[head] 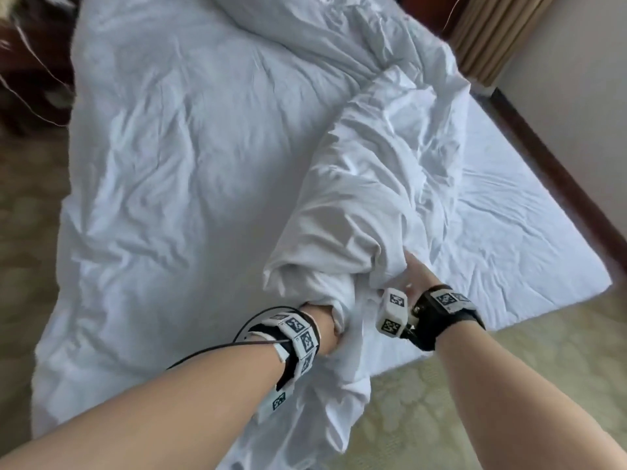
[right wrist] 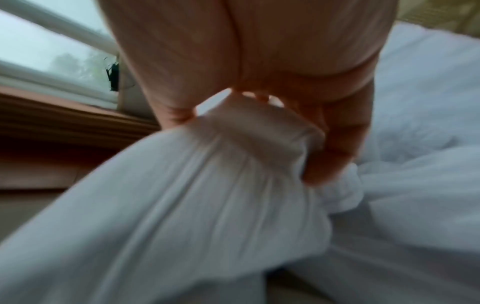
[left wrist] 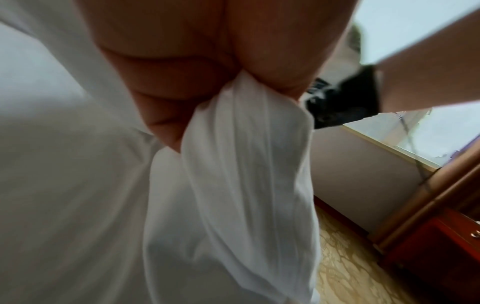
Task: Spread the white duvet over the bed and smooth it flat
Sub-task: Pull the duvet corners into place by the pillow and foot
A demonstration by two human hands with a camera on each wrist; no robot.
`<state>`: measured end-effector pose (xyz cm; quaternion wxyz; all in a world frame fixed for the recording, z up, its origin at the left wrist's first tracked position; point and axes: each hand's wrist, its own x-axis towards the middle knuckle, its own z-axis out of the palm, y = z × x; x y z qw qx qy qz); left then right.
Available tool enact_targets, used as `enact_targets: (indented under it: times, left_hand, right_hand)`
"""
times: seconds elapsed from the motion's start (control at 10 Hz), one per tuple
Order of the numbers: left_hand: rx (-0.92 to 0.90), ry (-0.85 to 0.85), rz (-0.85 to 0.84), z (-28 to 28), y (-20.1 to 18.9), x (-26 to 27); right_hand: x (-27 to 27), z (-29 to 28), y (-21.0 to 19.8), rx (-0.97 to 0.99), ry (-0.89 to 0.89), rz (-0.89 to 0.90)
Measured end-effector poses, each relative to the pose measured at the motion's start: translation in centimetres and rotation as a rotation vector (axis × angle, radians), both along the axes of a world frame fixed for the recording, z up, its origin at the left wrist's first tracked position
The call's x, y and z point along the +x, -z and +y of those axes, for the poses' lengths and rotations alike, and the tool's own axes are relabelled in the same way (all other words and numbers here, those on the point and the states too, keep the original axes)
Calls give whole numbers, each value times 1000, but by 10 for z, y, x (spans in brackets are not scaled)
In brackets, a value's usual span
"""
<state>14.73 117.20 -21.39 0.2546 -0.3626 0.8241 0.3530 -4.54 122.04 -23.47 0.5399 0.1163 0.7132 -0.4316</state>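
The white duvet [head: 190, 157] covers the left part of the bed, and a thick fold of it [head: 366, 184] lies bunched down the middle toward the foot. My left hand [head: 327, 322] grips the bunched end of that fold at the foot of the bed; the left wrist view shows its fingers [left wrist: 166, 86] curled round a hanging wad of the cloth [left wrist: 233, 185]. Just to the right, my right hand [head: 412, 276] grips the duvet's edge, with the cloth [right wrist: 207, 185] pinched between thumb and fingers [right wrist: 330, 148]. The bare sheet [head: 502, 232] shows on the bed's right side.
Patterned beige carpet [head: 509, 385] lies at the foot and left of the bed. A wall with a dark wooden skirting [head: 549, 171] runs close along the right side, with beige curtains [head: 492, 35] at the far right. Red-brown wooden furniture [left wrist: 436, 246] stands by the window.
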Motion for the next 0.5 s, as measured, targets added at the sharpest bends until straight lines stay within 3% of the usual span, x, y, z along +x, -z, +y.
enact_targets:
  times: [0.1,0.2,0.3,0.4,0.5]
  left_hand:
    - [-33,-35,30,-2,-6,15]
    - [-69,-53,-11,-4,-11,34]
    - [-21,-352,71,-20,0,54]
    - [-34,-665,113,-37,3,53]
    - [-101,-890,198,-31,-10,14]
  right_hand:
    - [-10,-18,19,25,-40,267]
    - [-25,-6,17,156,-147,374]
    - [-52,9,-8,213,-143,527]
    - [-117,36,-29,275,-360,780]
    - [-194,70,-58,228,-270,902]
